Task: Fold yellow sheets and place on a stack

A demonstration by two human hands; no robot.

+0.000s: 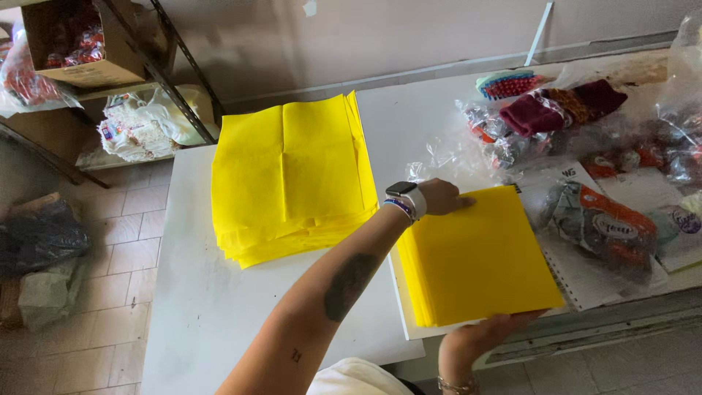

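A stack of folded yellow cloths (479, 256) lies on the white table (205, 300) in front of me. My left hand (442, 196), with a watch on the wrist, rests flat on the stack's far left corner. My right hand (486, 333) grips the stack's near edge from below, fingers curled under it. A larger pile of unfolded yellow cloths (292, 175) sits further left on the table, apart from both hands.
Clear plastic bags of packaged goods (607, 219) crowd the table's right side, with a spiral notebook (585, 274) under them. A maroon knitted item (563, 106) lies behind. A metal shelf with a cardboard box (80, 44) stands at the far left. Dark bags (40, 238) sit on the tiled floor.
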